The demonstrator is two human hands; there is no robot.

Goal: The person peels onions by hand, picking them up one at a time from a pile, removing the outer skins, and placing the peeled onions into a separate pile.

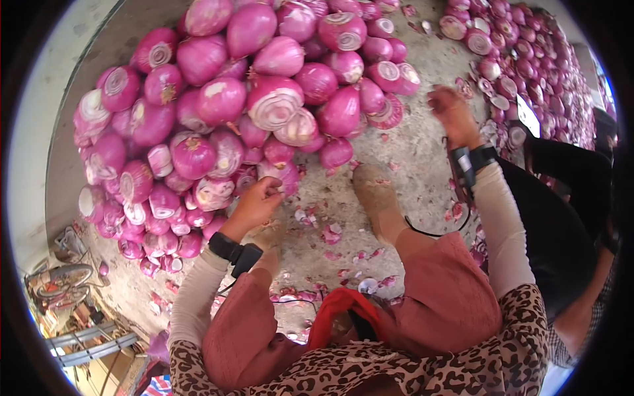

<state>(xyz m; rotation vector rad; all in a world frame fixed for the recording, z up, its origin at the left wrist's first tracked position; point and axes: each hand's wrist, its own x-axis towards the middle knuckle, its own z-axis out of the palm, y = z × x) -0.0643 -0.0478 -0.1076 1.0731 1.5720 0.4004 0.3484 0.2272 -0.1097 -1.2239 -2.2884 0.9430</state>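
Observation:
A large heap of purple-red onions (221,99) lies on the concrete floor in front of me, several with cut ends showing pale rings. My left hand (256,206) is at the heap's near edge with its fingers curled and pinched together, close beside an onion (280,175). Whatever those fingers hold, if anything, is hidden. Out to the right, over bare floor between two heaps, my right hand (456,117) has its fingers bent inward. What may be in them is too small to make out. A dark band with a small device sits on each wrist.
A second onion heap (528,59) spreads at the right, with a person in dark clothes (561,218) beside it. Onion skins and scraps (330,232) litter the floor around my feet. A thin black cable (429,233) hangs by my right knee. A bicycle wheel (63,280) shows at the left.

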